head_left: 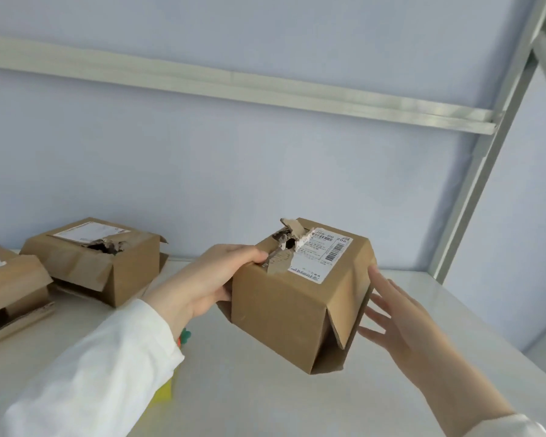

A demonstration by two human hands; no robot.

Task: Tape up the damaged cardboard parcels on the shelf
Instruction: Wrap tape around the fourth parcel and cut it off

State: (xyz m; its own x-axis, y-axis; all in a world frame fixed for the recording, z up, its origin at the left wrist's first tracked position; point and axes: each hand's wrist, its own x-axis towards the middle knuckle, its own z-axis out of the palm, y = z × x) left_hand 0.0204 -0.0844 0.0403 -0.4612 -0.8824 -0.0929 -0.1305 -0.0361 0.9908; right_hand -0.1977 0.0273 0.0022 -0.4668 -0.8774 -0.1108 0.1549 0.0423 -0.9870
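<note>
A brown cardboard parcel [284, 307] with a torn hole in its top and a white shipping label is tilted above the white shelf [249, 389]. My left hand [212, 279] grips its left side, thumb on the top edge by the tear. My right hand [397, 316] is spread flat, fingers straight, at the parcel's right side by a loose flap; whether it touches the parcel I cannot tell. No tape is in view.
Two more damaged parcels stand at the back left: one with a torn top [98, 260] and one cut off by the left edge [10, 285]. A metal shelf upright [486, 159] rises at the right. The wall lies close behind.
</note>
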